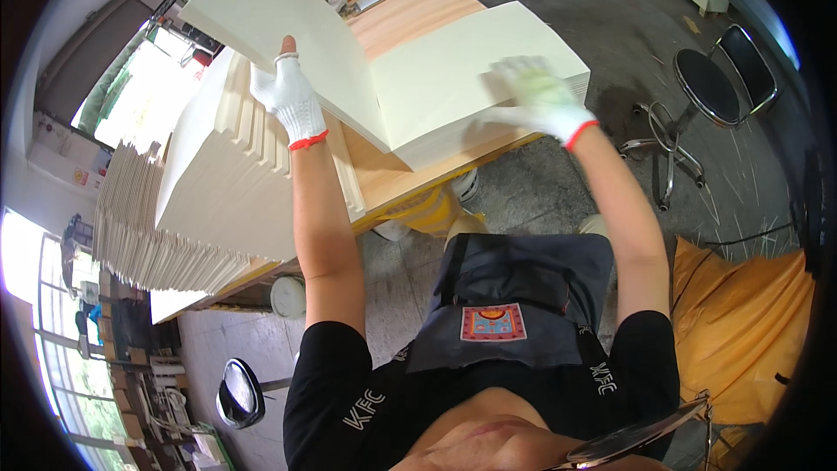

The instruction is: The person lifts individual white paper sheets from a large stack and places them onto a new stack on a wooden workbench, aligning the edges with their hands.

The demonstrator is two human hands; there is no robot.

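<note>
My left hand [295, 103] wears a white knitted glove with a red cuff, its thumb tip bare. It grips the near edge of a large cream-white board [279, 0] raised at a steep tilt, thumb on the face towards me and fingers mostly hidden. To the right, a low stack of similar cream sheets [449, 70] lies flat, meeting the raised board along a crease-like line. Over the right end of this stack is my gloved right hand [545, 98], smeared by motion, fingers stretched out and holding nothing. Whether its palm touches the top sheet I cannot tell.
Left of the raised board, thick stacks of pale boards [222, 170] and thinner sheets [166, 218] cover the wooden table [427, 4]. A black swivel chair [711, 87] stands right. An orange sack [741, 323] lies lower right, a round stool [240, 392] lower left.
</note>
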